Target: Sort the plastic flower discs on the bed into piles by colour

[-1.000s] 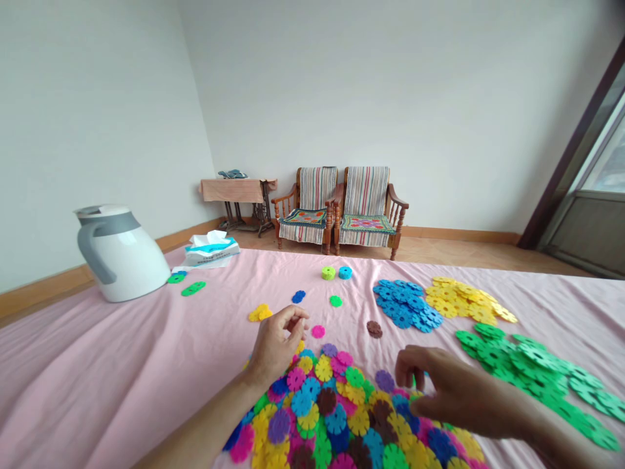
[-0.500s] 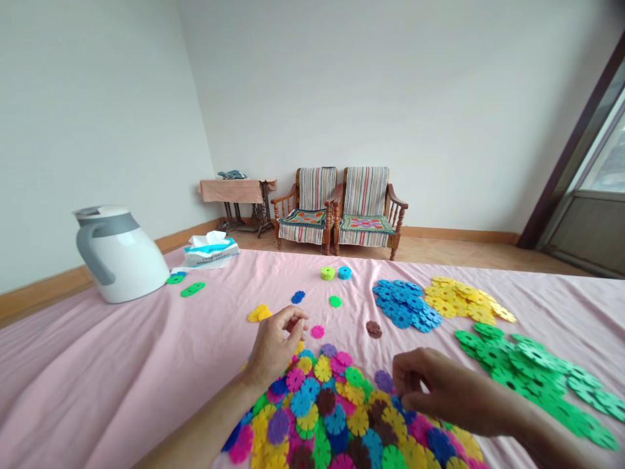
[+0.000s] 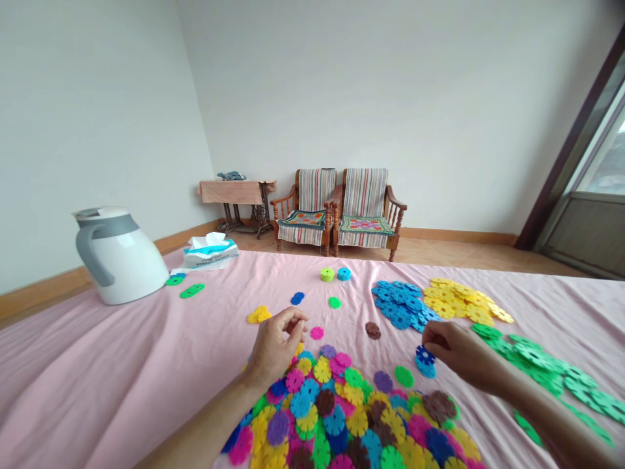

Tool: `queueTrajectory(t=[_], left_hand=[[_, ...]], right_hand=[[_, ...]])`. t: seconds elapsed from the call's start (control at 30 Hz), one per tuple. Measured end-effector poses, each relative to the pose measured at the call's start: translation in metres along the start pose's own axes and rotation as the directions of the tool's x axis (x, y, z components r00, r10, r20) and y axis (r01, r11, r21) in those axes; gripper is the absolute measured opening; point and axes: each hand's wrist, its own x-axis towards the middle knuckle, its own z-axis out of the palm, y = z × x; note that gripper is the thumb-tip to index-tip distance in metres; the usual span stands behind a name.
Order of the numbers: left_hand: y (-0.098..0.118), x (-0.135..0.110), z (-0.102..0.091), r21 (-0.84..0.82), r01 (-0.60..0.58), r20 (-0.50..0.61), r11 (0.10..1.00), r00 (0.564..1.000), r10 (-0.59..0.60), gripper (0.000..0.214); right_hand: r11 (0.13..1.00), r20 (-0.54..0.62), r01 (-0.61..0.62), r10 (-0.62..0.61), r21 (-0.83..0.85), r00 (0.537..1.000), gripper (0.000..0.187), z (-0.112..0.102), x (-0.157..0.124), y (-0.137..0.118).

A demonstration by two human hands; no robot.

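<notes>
My right hand [image 3: 461, 352] pinches a dark blue flower-shaped plastic disc [image 3: 424, 355] between its fingertips. A light blue disc [image 3: 426, 370] shows just below it; I cannot tell whether the fingers hold that one too. My left hand [image 3: 280, 335] hovers at the far left edge of the mixed disc pile [image 3: 336, 420], its fingers curled toward the thumb with nothing visible in them. Near the pile's far right side lie a green disc [image 3: 404, 376] and a purple disc [image 3: 383, 381]. Beyond the left fingertips lies a pink disc [image 3: 317, 333].
Sorted heaps of blue [image 3: 400, 303], yellow [image 3: 461, 299] and green discs [image 3: 537, 358] lie at right. Small groups in yellow [image 3: 258, 314] and brown [image 3: 373, 330] lie on the pink cloth [image 3: 122, 365]. A white jug [image 3: 129, 260] and a tissue box [image 3: 209, 251] stand at left.
My right hand has moved up and right from the pile, carrying the dark blue disc. A green disc and brown discs it covered now show. My left hand has stayed put.
</notes>
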Motion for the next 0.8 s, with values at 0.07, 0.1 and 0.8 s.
queueTrajectory(t=[0.07,0.1,0.8], left_hand=[[0.001,0.000,0.000,-0.001,0.008,0.003,1.000,1.000,-0.008,0.012],[0.002,0.000,0.000,-0.001,0.012,0.004,1.000,1.000,-0.012,0.012],[-0.002,0.002,-0.005,-0.009,-0.041,-0.085,0.999,0.996,0.040,0.013]], right_hand=[[1.000,0.015,0.002,-0.002,0.005,1.000,0.011,0.001,0.001,0.006],[1.000,0.019,0.004,-0.004,0.010,1.000,0.011,0.002,0.001,0.008],[0.996,0.001,0.071,-0.071,0.049,0.997,0.015,0.012,-0.003,-0.014]])
